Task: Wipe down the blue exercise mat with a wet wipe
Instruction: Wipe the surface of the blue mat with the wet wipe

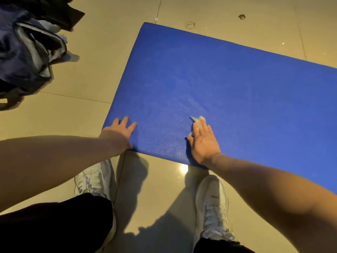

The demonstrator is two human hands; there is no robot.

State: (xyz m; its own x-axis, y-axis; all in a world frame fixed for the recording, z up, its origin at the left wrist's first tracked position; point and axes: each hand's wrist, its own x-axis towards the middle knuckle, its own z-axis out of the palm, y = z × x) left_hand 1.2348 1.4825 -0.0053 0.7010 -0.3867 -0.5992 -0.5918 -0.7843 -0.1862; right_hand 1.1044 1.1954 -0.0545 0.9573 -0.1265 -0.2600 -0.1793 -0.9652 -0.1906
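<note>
Fingers straight, right hand (204, 143) presses crumpled wipe (197, 119) on grainy blue mat (228, 84); left hand (118, 133) flat on its corner

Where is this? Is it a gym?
Maybe a gym or workout room: a blue exercise mat lies on a shiny tiled floor, with a dark bag nearby.

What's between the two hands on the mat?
Head view: only bare blue mat between left hand and right hand; wet wipe lies under the right hand.

The blue exercise mat (228, 84) lies flat on the tiled floor (91, 73), a crumpled white wet wipe (197, 119) near its close edge
</note>
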